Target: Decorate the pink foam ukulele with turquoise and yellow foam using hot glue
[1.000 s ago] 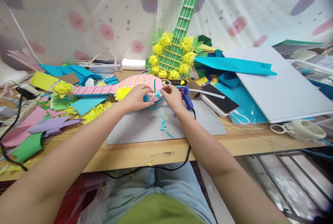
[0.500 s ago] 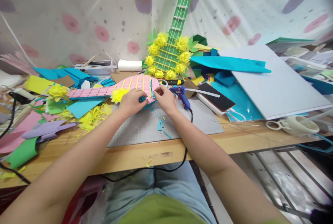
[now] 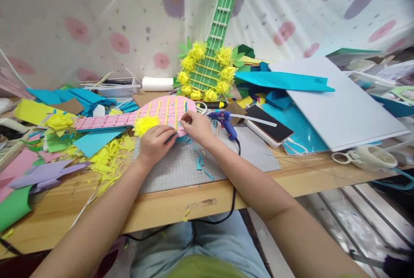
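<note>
A pink paper guitar (image 3: 164,102) with yellow crossbars and a blue side lies on the cutting mat, its neck to the left. A yellow paper flower (image 3: 146,125) sits on its body. My left hand (image 3: 158,142) is closed at the guitar's near edge, with a bit of blue paper strip (image 3: 176,134) showing at its fingertips. Beside it, my right hand (image 3: 197,126) is pinched over the right end of the body; its fingertips hide what they hold. Short blue strips stick to the body above my right fingers.
A blue glue gun (image 3: 226,123) with a white glue stick lies right of my right hand, its cord running off the table edge. Behind stands a green guitar (image 3: 216,49) with yellow flowers. Around are paper scraps (image 3: 108,157), a phone (image 3: 270,121), a white board (image 3: 339,105) and a tape roll (image 3: 371,156).
My left hand has moved down and left to the guitar's near edge; the blue roll at its fingers is now mostly hidden. My right hand has shifted slightly left. The view has tilted a little.
</note>
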`<state>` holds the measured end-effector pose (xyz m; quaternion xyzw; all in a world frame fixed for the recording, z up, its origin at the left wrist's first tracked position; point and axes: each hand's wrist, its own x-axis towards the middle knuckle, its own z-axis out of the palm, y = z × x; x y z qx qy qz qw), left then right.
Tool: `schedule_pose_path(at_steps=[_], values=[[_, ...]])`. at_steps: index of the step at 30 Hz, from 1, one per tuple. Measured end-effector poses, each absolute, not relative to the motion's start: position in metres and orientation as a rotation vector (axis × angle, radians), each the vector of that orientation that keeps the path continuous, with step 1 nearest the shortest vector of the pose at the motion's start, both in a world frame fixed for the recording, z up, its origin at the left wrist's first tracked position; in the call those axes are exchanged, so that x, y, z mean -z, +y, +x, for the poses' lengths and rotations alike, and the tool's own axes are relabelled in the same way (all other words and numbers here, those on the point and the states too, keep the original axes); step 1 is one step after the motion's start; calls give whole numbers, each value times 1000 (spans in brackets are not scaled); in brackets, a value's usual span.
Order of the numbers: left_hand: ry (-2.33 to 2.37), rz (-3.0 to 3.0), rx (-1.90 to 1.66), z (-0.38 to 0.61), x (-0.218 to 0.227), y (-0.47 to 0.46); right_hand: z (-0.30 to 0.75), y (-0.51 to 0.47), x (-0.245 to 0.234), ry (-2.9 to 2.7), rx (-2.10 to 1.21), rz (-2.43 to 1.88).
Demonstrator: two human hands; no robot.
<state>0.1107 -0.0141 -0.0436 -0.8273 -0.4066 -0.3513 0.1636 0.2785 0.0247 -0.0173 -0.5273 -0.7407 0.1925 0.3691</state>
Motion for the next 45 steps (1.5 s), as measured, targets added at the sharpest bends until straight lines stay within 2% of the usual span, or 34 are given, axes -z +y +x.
schedule_pose_path(at_steps=[28,35,45], values=[[-1229,-2429,990,107,44,-16,266,18,21,-2068,-300,-1330],[-1141,-2387,986,107,44,-15,266,18,22,-2016,-425,-1297],[-1247,-2405,960,108,42,-15,269,20,23,-1968,-668,-1264]])
